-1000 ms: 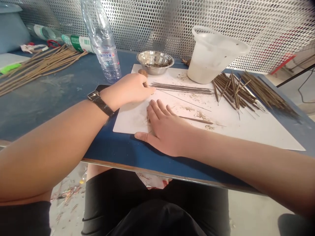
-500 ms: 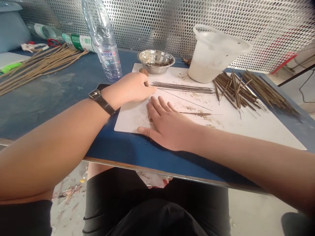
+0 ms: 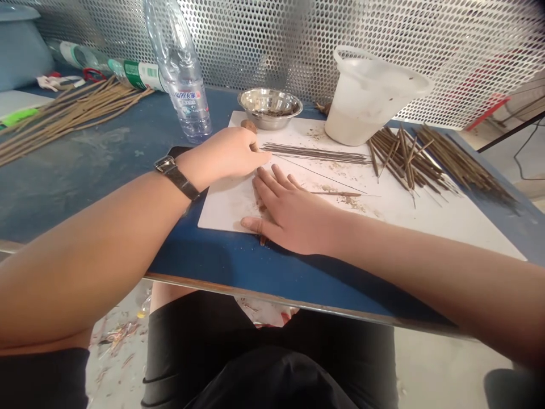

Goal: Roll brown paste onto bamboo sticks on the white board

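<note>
My left hand (image 3: 223,153) rests curled on the far edge of a white board (image 3: 227,207), its fingers closed beside a brown paste lump (image 3: 248,126). My right hand (image 3: 292,218) lies flat on the board, fingers spread. Beneath it runs a dark stick, whose brown end (image 3: 263,241) pokes out over the blue tabletop. Just beyond my fingers lie a brown coated stick (image 3: 336,193) and a thin bare stick (image 3: 319,174). A neat row of thin dark sticks (image 3: 315,153) lies further along the board.
A steel bowl (image 3: 269,107) and a white plastic tub (image 3: 366,99) stand at the board's far edge. A heap of brown sticks (image 3: 404,156) lies to the right, and a long bundle (image 3: 68,113) lies left. A water bottle (image 3: 181,79) stands behind my left hand, before a perforated metal screen (image 3: 272,40).
My right hand has slid slightly away from me across the board. The brown coated stick has shifted further from me and now lies nearly level. My left hand has barely moved.
</note>
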### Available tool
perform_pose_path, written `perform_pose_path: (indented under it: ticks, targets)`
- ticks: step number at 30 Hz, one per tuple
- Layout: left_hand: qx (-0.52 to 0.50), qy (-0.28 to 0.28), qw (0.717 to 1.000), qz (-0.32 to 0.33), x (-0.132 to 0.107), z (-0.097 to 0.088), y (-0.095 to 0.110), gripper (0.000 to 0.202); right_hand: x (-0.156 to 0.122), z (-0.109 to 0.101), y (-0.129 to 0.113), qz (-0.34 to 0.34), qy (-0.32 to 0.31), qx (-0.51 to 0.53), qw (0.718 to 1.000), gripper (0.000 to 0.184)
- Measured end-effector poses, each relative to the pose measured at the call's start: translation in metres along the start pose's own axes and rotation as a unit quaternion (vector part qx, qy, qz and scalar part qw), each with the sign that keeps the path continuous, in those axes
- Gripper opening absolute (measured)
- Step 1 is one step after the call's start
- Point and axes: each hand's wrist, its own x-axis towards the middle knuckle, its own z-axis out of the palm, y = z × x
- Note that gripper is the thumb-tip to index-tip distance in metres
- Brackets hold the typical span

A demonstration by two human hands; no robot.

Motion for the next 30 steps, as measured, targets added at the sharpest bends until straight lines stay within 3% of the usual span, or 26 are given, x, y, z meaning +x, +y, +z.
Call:
perform_pose_path:
  ticks: [6, 11, 16, 24, 30]
  targets:
    - [0.0, -0.002, 1.0, 0.007, 0.0, 0.0, -0.001, 0.034, -0.022, 0.005, -0.003, -0.034, -0.015, 0.017, 0.999, 0.124]
    - [-0.008, 0.001, 1.0, 0.005, -0.003, -0.001, 0.001, 0.037, -0.034, 0.005, -0.014, -0.024, -0.001, 0.013, 1.0, 0.119]
    - [-0.018, -0.01, 1.0, 0.0, -0.008, -0.004, 0.003, 0.043, -0.03, 0.005, -0.019, 0.01, 0.016, 0.008, 1.0, 0.118]
    - [0.005, 0.002, 1.0, 0.005, 0.003, 0.003, -0.005, 0.035, 0.002, 0.001, -0.009, 0.031, 0.004, -0.006, 0.999, 0.117]
    - [0.002, 0.001, 1.0, 0.004, 0.002, 0.002, -0.002, 0.033, -0.017, 0.003, -0.022, 0.015, -0.028, -0.005, 0.999, 0.12]
